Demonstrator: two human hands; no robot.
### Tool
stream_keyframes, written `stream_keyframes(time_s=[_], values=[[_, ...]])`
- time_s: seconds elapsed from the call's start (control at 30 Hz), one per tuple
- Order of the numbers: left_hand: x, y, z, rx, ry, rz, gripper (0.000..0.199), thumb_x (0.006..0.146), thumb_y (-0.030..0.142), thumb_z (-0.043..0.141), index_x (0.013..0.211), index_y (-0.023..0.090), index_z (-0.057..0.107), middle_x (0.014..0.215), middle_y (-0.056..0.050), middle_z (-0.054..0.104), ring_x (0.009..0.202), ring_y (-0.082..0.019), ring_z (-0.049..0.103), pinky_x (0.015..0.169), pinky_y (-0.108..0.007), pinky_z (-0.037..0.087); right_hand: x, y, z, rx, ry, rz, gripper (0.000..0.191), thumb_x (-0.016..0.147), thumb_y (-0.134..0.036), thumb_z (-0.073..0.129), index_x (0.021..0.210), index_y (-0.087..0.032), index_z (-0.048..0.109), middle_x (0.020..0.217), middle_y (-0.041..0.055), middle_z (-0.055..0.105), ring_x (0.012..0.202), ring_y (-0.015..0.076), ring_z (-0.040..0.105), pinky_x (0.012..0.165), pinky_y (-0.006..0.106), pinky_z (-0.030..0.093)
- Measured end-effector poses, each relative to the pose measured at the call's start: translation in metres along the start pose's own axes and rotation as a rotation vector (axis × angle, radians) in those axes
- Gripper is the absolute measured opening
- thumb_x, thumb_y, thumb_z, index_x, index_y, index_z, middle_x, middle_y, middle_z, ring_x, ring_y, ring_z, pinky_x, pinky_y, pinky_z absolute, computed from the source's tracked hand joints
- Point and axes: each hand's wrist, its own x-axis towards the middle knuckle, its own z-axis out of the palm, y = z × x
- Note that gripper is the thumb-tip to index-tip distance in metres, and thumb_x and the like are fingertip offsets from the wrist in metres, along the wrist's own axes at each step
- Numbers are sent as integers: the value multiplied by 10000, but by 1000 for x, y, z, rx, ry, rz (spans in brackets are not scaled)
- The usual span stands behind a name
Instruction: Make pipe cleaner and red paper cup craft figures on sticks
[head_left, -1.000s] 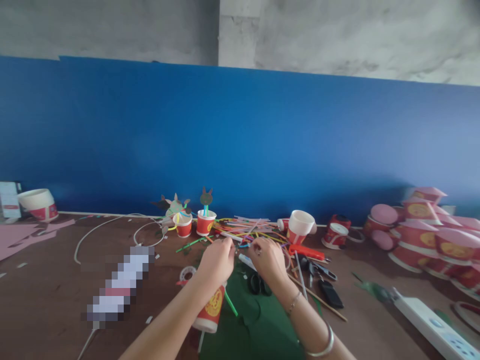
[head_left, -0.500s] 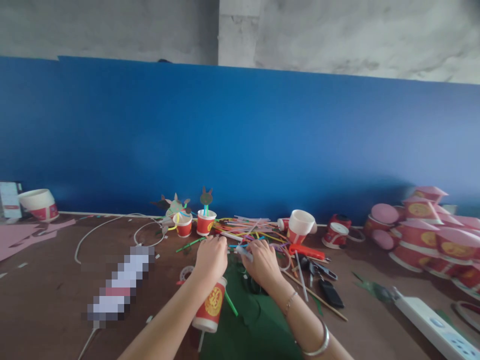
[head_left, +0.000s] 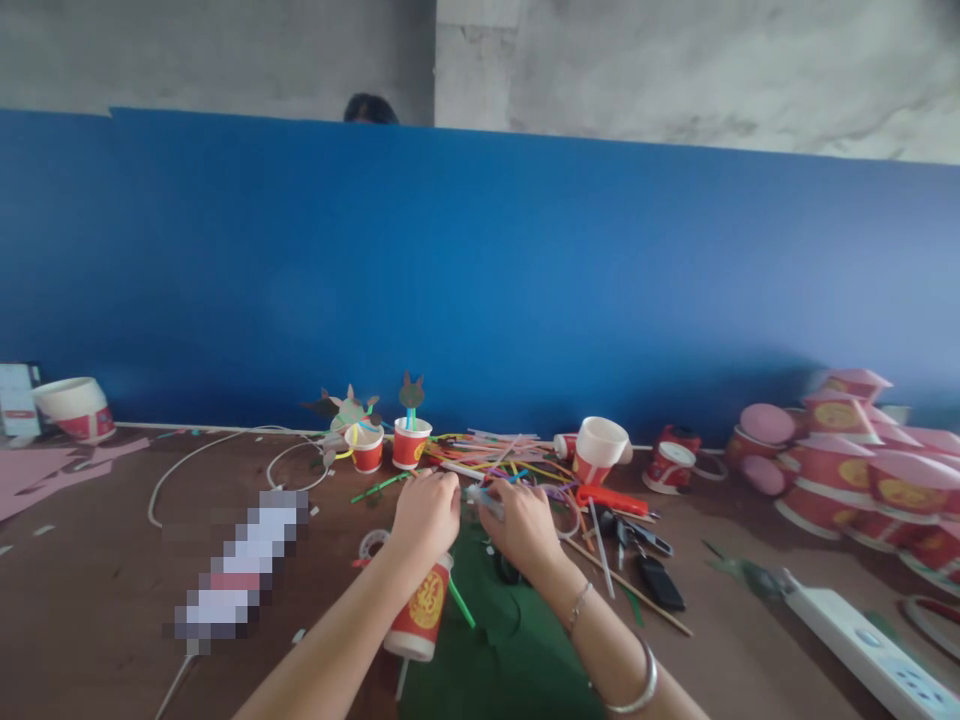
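Observation:
My left hand (head_left: 431,515) is closed, with its back toward me and its fingertips pinched. What it pinches, if anything, is too small to make out. Close by on the right, my right hand (head_left: 523,520) is curled around a small translucent whitish object (head_left: 491,503). A short blue straw (head_left: 517,478) shows just past its fingers. Beneath my left wrist a red and white paper cup (head_left: 426,610) lies on its side, a green straw (head_left: 462,606) beside it. Dark green paper (head_left: 495,650) spreads under both hands, and black scissor handles (head_left: 507,570) are partly hidden by my right hand.
Coloured straws (head_left: 495,450) lie in a heap behind my hands. Paper cups with figures on straws (head_left: 412,440) stand at the back. To the right are an orange-red tool (head_left: 613,500), keys (head_left: 660,582), a power strip (head_left: 862,640) and stacked pink-topped cups (head_left: 840,480).
My hands stay close together, with small finger movements. The blue straw between them has shifted right and now tilts up by my right hand. More of a person's head shows above the blue partition.

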Motion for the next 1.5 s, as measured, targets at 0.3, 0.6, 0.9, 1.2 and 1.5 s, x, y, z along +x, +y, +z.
stream_keyframes(time_s=[0.3,0.6,0.9,1.2,1.5], values=[[0,3,5,25,97,91,170,846,148,495,734,170,622,756,-61,668,833,-230,588,729,-336,403,4,4,13,392,82,131,288,855,-366,481,691,-175,621,761,60,666,785,221,572,677,297,357],[-5,13,5,-68,142,184,179,864,197,509,740,183,637,771,-47,677,852,-222,581,758,-335,411,9,0,17,1057,92,314,262,702,-386,610,587,-153,574,541,-23,514,563,119,442,543,241,340],[-19,0,-19,-116,-360,206,226,724,345,643,893,202,687,972,-92,683,973,-267,596,829,-347,429,13,5,12,1163,27,262,338,677,-492,623,614,-164,573,542,-7,568,529,115,485,510,240,366],[-63,4,8,95,-215,160,214,658,210,666,871,184,660,1052,-119,638,1038,-320,523,822,-419,397,-28,3,11,1144,-23,312,309,752,-484,539,690,-181,548,641,17,645,643,160,580,563,250,398],[-63,0,7,-31,-139,124,155,696,134,565,788,206,667,851,-55,664,894,-242,592,775,-357,398,-43,0,26,1001,148,157,409,845,-563,403,655,-207,473,630,-12,492,611,140,447,604,267,383]])
